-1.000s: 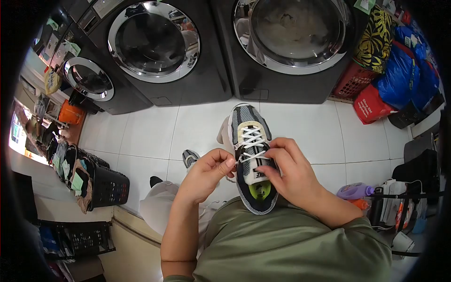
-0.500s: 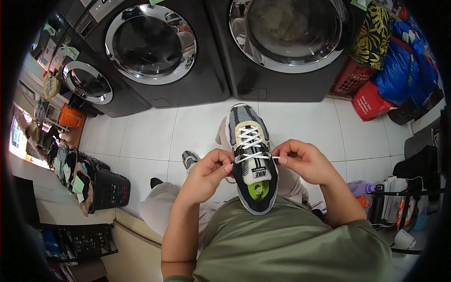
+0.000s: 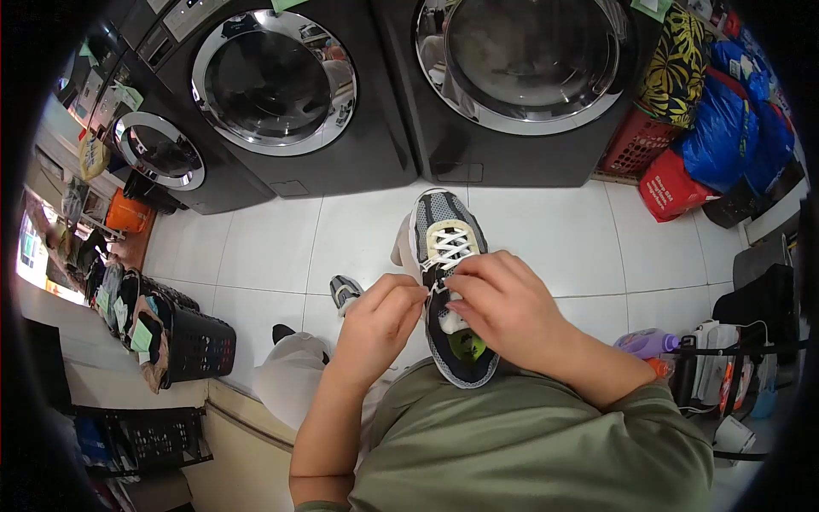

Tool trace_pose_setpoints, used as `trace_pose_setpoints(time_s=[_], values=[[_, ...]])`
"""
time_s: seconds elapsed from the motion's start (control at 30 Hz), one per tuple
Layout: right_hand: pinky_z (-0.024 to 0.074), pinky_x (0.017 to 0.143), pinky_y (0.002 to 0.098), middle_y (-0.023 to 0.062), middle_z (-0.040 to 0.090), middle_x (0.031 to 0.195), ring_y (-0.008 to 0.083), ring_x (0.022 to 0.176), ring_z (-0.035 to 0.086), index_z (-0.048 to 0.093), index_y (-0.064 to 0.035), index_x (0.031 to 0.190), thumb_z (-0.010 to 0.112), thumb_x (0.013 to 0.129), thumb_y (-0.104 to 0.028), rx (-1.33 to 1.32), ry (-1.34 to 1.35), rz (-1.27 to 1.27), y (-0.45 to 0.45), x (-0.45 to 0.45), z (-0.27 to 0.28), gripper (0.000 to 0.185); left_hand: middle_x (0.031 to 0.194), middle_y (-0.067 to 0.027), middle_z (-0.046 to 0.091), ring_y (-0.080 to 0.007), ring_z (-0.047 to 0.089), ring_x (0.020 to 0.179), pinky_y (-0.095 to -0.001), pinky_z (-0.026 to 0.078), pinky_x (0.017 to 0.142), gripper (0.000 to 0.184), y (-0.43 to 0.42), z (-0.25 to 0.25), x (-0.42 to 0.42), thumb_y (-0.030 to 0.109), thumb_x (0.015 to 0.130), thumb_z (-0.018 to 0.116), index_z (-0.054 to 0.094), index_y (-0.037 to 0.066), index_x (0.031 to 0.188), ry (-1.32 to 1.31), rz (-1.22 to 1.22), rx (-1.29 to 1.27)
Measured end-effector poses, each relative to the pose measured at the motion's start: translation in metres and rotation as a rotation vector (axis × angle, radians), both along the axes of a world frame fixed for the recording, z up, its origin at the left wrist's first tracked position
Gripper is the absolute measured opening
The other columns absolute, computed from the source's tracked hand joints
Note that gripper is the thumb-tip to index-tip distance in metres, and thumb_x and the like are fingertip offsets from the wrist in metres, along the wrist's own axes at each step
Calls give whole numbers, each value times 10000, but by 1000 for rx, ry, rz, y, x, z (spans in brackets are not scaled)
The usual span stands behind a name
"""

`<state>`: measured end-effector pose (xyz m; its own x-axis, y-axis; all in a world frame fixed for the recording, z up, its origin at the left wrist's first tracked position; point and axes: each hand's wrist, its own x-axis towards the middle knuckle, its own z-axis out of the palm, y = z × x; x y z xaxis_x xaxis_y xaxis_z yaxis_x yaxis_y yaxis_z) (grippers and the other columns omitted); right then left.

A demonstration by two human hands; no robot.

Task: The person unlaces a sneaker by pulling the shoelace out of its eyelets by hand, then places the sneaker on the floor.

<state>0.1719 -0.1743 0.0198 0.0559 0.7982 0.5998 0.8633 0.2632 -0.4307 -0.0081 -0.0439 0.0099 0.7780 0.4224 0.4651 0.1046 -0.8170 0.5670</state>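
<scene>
A grey and black sneaker point(image 3: 444, 224) with a green insole point(image 3: 466, 346) rests on my lap, toe pointing away from me. White laces point(image 3: 452, 245) criss-cross its upper part. At the shoe's left edge, my left hand point(image 3: 386, 311) is closed in a pinch on a lace end. My right hand point(image 3: 495, 299) reaches over the shoe's tongue, its thumb and fingers pinched near the lace at the left side; the lace in it is mostly hidden. The tongue is largely covered by my right hand.
Dark front-loading washing machines point(image 3: 341, 175) line the far side. A second sneaker point(image 3: 345, 291) is on the tiled floor, left of my hands. Black laundry basket point(image 3: 200, 348) at left; blue bags point(image 3: 721, 141) and a red bag point(image 3: 670, 189) at right; purple bottle point(image 3: 646, 343) at lower right.
My right hand went out to the right with a lace, then came back left over the tongue. My left hand has stayed by the shoe's left edge.
</scene>
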Motion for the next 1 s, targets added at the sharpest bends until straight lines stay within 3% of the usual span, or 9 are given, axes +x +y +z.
trace_pose_setpoints(time_s=[0.3, 0.4, 0.53, 0.63, 0.67, 0.73, 0.8, 0.9, 1.0], values=[[474, 700, 303, 48, 575, 911, 202, 829, 571, 666, -35, 901, 672, 745, -112, 136, -338, 24, 12, -5, -13, 174, 932, -130, 661, -249, 656, 772, -356, 546, 612, 182, 15, -30, 7, -46, 753, 789, 656, 17, 859, -327, -13, 800], [456, 672, 299, 31, 578, 904, 189, 806, 556, 667, -36, 858, 680, 737, -131, 206, -388, 68, 13, -3, -19, 155, 934, -130, 670, -246, 656, 752, -344, 538, 597, 180, 17, -45, 6, -53, 756, 794, 661, 9, 860, -342, 5, 765], [496, 709, 322, 65, 616, 994, 217, 871, 607, 704, -42, 956, 706, 731, -136, 113, -307, 70, 2, 7, -7, 244, 958, -107, 676, -219, 649, 735, -312, 533, 631, 190, 14, -41, -8, -31, 847, 761, 678, 6, 1014, -186, -121, 371], [525, 764, 346, 104, 627, 1056, 257, 941, 639, 719, -37, 1050, 729, 805, -121, 119, -49, -13, -6, 13, -6, 259, 943, -80, 673, -167, 642, 742, -282, 514, 684, 155, 13, -25, -18, -5, 918, 718, 667, 2, 1064, -167, -99, -476], [531, 786, 351, 119, 628, 1073, 270, 962, 644, 718, -32, 1084, 731, 841, -117, 80, 119, -47, -10, 14, -13, 258, 904, -55, 657, -130, 638, 763, -268, 497, 726, 87, 6, -12, -19, 82, 1001, 658, 647, 1, 1033, -223, -4, -1017], [535, 814, 360, 133, 629, 1064, 285, 975, 651, 694, -8, 1103, 701, 959, -142, -22, 479, -90, -16, 18, -23, 197, 887, -49, 644, -121, 628, 749, -260, 491, 713, 140, 17, -13, -15, 147, 1035, 625, 633, 9, 1016, -139, 29, -1129], [536, 819, 357, 122, 632, 1050, 270, 976, 654, 683, -13, 1068, 705, 964, -153, -197, 568, -64, -22, 27, -31, 176, 839, -55, 628, -122, 599, 708, -257, 497, 689, 264, 20, -8, -9, 217, 1094, 535, 596, 10, 943, 9, 62, -1125], [524, 830, 330, 88, 638, 1030, 224, 953, 644, 658, -24, 1022, 705, 974, -169, -343, 700, -20, -25, 30, -34, 160, 795, -28, 615, -110, 560, 652, -254, 472, 658, 263, 23, -5, -6, 231, 1083, 568, 591, 21, 927, 293, -125, -1119], [506, 847, 307, 68, 642, 1040, 176, 955, 623, 654, -21, 1032, 692, 990, -165, -367, 803, 26, -25, 35, -35, 155, 792, 8, 602, -87, 546, 712, -251, 468, 695, 251, 19, 0, 0, 250, 1064, 614, 602, 46, 919, 252, -141, -1193]])
